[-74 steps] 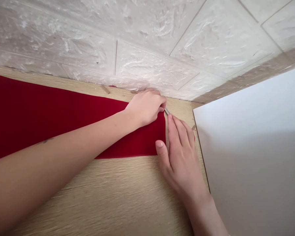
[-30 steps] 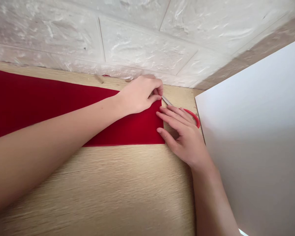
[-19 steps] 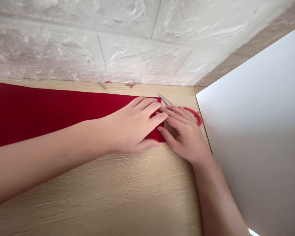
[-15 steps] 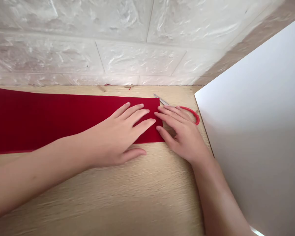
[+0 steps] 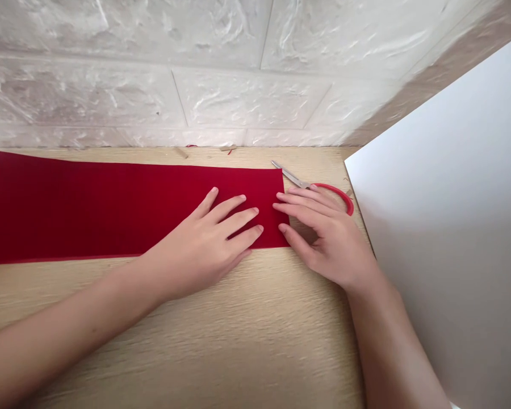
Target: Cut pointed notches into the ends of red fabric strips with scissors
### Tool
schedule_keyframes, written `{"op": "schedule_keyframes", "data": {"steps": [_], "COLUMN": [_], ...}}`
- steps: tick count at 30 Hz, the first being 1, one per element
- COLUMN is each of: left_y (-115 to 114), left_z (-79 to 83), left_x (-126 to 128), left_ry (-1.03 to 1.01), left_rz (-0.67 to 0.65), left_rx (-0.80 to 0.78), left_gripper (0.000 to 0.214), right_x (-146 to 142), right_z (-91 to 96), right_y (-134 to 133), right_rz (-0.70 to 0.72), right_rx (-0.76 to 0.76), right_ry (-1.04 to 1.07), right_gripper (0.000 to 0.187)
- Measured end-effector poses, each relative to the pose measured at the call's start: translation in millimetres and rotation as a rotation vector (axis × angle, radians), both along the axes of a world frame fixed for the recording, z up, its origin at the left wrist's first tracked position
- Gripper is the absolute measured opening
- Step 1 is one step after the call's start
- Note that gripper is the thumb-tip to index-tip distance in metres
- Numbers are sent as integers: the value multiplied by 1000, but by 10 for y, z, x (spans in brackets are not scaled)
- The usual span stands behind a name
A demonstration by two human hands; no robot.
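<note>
A long strip of red cloth (image 5: 89, 204) lies flat on the wooden table (image 5: 221, 341), running off the left edge of the view. My left hand (image 5: 204, 244) rests flat on the cloth's right end with fingers spread and holds nothing. My right hand (image 5: 323, 236) lies open at the cloth's right edge, fingertips touching that edge. Under and behind my right hand lie red-handled scissors (image 5: 319, 188), their blades pointing toward the wall; part of the handle is hidden by my fingers.
A white brick-textured wall (image 5: 221, 74) runs along the table's far side. A large white board (image 5: 451, 227) stands at the right, close to my right forearm. A few small scraps (image 5: 227, 149) lie by the wall.
My left hand let go of the cloth's far corner, slid toward me and flattened on the cloth. My right hand stayed at the cloth's edge. The view tilted down.
</note>
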State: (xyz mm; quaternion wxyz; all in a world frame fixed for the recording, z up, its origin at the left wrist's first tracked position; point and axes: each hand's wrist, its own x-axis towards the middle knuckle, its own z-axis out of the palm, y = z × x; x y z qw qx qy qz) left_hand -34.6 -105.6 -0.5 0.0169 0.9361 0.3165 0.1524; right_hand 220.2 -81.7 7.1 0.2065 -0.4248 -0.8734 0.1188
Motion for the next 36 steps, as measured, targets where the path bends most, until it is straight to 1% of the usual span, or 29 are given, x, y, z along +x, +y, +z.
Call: {"op": "schedule_keyframes", "data": {"steps": [8, 12, 15, 22, 25, 31, 34, 36], "left_y": [-52, -66, -71, -67, -84, -95, -79, -68], "left_z": [-32, 24, 87, 165, 173, 171, 173, 181], "left_x": [-2, 35, 96, 215, 239, 251, 255, 264], "left_ry": [-32, -37, -15, 106, 122, 180, 179, 185], "left_rz": [-3, -29, -20, 14, 14, -28, -31, -22], "left_rx": [55, 147, 198, 187, 228, 295, 291, 267], "left_gripper": [30, 27, 27, 27, 28, 27, 26, 26], "right_x": [-3, -8, -18, -35, -35, -43, -24, 15], "right_z": [-9, 1, 14, 38, 34, 36, 51, 69], "right_y": [1, -4, -7, -7, -6, -12, -21, -30], "right_rz": [4, 6, -3, -32, -38, -47, -40, -10], "right_rx": [-21, -19, -36, -85, -67, -22, -20, -55], "right_ry": [-21, -5, 35, 95, 101, 135, 149, 147], "right_gripper": [30, 29, 27, 27, 26, 23, 22, 25]}}
